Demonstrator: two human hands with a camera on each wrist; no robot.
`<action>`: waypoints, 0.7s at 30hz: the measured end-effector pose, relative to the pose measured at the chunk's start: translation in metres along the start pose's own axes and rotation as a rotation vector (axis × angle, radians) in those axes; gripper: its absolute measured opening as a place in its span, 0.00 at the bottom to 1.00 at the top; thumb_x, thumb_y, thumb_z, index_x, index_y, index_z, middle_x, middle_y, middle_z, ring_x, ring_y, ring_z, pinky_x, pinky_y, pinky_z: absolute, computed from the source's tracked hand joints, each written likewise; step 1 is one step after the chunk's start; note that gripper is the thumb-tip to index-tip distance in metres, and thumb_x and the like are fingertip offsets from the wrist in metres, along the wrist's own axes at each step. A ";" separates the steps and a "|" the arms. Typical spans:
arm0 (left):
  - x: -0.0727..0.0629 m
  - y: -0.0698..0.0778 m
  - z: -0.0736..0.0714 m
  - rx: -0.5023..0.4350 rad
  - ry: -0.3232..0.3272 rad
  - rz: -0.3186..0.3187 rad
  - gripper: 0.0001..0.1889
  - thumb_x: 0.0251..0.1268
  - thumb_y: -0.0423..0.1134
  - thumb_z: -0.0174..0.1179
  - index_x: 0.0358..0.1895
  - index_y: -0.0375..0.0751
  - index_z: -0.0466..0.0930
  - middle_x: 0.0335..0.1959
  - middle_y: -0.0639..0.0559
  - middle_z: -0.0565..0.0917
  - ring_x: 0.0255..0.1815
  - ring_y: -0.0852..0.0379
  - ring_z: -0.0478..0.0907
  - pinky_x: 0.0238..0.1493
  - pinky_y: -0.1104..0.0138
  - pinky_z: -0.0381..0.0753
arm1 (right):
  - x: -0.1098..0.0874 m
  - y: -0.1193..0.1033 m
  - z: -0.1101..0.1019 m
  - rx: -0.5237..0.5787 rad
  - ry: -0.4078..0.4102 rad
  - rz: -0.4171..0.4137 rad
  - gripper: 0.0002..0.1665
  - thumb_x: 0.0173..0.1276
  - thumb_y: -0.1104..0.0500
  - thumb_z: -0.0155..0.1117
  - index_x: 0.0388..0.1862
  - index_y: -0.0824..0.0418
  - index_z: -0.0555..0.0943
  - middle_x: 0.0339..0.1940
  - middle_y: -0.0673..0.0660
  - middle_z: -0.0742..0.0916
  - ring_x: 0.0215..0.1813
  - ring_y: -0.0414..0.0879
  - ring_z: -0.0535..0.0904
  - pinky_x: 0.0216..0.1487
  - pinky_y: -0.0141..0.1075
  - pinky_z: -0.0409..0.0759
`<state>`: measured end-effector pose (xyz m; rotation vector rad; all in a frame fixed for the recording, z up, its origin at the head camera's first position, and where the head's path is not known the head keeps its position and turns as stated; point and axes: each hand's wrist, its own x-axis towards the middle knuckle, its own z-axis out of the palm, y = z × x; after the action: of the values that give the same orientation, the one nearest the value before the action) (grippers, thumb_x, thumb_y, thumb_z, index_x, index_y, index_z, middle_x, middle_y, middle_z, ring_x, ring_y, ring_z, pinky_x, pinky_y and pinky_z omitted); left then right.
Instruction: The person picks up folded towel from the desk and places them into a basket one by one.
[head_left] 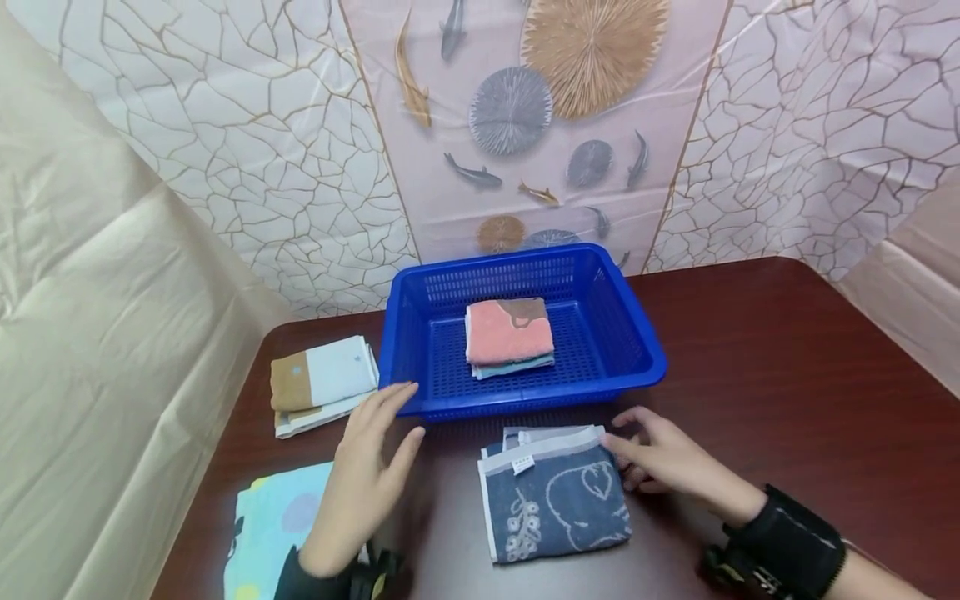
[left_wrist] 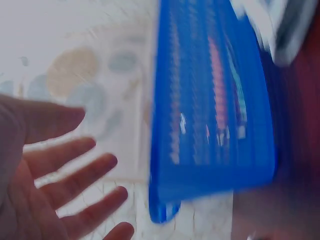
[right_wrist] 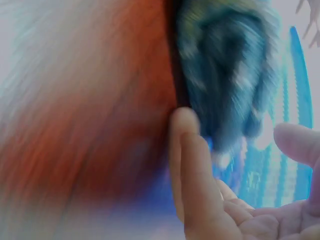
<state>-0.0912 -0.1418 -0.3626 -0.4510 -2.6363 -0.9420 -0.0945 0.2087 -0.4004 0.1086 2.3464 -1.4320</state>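
Note:
A folded dark blue towel (head_left: 555, 504) with white line drawings and a small white label lies on the table in front of the basket. My right hand (head_left: 660, 454) is at its right edge, a fingertip right at the upper corner. In the right wrist view the thumb (right_wrist: 295, 142) stands well apart from the fingers, with the blurred towel (right_wrist: 225, 70) beyond them. My left hand (head_left: 371, 471) hovers left of the towel, fingers spread and holding nothing. Near its fingertips is the front left corner of a blue plastic basket (head_left: 517, 400), also large in the left wrist view.
Inside the basket sits a folded pink and brown towel (head_left: 510, 332) on a teal one (head_left: 517, 367). Left of the basket lies a folded white and tan towel (head_left: 330, 375). A light blue patterned towel (head_left: 273, 517) is partly behind my left forearm. A patterned cloth backdrop hangs behind the table (head_left: 787, 375).

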 end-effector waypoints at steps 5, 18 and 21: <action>-0.025 0.009 -0.005 -0.630 -0.165 -0.307 0.23 0.73 0.44 0.58 0.68 0.47 0.72 0.64 0.51 0.80 0.66 0.57 0.75 0.63 0.57 0.78 | -0.011 0.015 -0.036 0.239 -0.139 0.125 0.42 0.78 0.39 0.48 0.74 0.70 0.53 0.47 0.57 0.88 0.44 0.48 0.87 0.43 0.41 0.86; -0.039 -0.017 0.023 -1.438 -0.677 -0.890 0.43 0.77 0.62 0.33 0.79 0.31 0.36 0.81 0.36 0.46 0.82 0.44 0.47 0.70 0.59 0.66 | -0.011 0.053 -0.060 0.818 -0.607 0.180 0.38 0.83 0.42 0.34 0.76 0.70 0.53 0.61 0.57 0.84 0.64 0.54 0.81 0.65 0.45 0.79; -0.039 -0.017 0.029 -1.423 -0.697 -0.925 0.45 0.77 0.62 0.35 0.78 0.28 0.36 0.80 0.35 0.48 0.82 0.42 0.46 0.71 0.57 0.65 | -0.009 0.053 -0.055 0.884 -0.667 0.177 0.32 0.84 0.45 0.34 0.73 0.67 0.61 0.62 0.58 0.83 0.65 0.53 0.79 0.67 0.46 0.76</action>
<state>-0.0675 -0.1432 -0.4085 0.3483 -2.0401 -3.4143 -0.0880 0.2828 -0.4198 0.0561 1.0608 -1.9218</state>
